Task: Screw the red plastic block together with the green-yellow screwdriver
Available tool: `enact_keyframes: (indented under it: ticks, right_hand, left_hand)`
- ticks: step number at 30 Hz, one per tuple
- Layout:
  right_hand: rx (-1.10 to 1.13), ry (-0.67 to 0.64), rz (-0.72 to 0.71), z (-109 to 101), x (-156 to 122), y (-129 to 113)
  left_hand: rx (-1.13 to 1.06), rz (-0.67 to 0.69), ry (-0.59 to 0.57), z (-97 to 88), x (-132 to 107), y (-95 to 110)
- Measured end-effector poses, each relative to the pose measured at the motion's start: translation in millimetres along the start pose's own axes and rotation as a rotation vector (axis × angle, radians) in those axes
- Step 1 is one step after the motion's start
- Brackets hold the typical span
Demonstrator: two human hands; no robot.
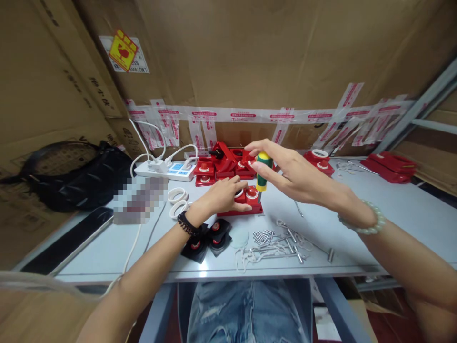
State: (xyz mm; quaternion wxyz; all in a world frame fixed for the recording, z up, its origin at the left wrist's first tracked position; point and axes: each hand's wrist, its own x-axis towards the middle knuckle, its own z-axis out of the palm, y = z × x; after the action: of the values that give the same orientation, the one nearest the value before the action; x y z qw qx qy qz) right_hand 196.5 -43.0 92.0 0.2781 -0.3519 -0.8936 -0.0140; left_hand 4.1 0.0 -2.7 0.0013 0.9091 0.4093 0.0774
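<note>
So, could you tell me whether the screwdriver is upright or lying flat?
Upright: the right hand holds the screwdriver tip-down on the red part under the left hand.

Right hand (298,177) holding screwdriver (263,178), seemingly over red part (254,208)

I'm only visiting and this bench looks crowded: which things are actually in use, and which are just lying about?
In use: left hand steadying the red part; right hand holding the screwdriver upright over it; probably the loose screws.
Lying about: black parts, white rings, power strip, black bag, spare red parts behind.
</note>
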Motion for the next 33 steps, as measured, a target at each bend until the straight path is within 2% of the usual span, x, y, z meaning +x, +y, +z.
enact_keyframes:
  ticks: [3,5,10,13,16,21,24,27,33]
  right_hand:
    - [0.148,-0.142,-0.097,-9.9,-2.4,2.6]
    - [0.097,-0.125,-0.051,-10.1,-1.7,3.7]
    - [-0.391,0.200,0.290,12.0,2.9,10.6]
    - [-0.524,0.301,0.376,19.8,2.7,15.7]
    - [-0.370,0.191,0.288,11.7,-1.1,15.9]
    - [0.116,-0.219,0.008,-16.1,-4.6,9.6]
    - [0.177,-0.271,-0.052,-23.8,-2.1,9.5]
    - [0.106,-0.167,-0.028,-18.2,0.9,9.8]
    - [-0.300,0.274,0.215,20.5,8.2,6.7]
  left_hand:
    - [-0.006,-0.002,0.000,0.9,0.1,-0.6]
    - [-0.004,-0.003,-0.002,0.7,0.0,-0.5]
    - [0.010,-0.009,-0.012,-1.1,-0.6,0.5]
    - [-0.007,-0.005,-0.011,-2.4,-1.1,1.2]
    - [-0.010,-0.004,-0.009,-3.0,-0.9,1.5]
    - [0.006,0.013,-0.008,-1.1,0.6,-0.1]
    - [-0.018,0.018,0.008,0.1,0.7,-0.8]
    - [-0.019,0.015,0.005,0.3,0.6,-0.7]
    - [0.013,0.003,-0.005,-0.5,0.4,0.3]
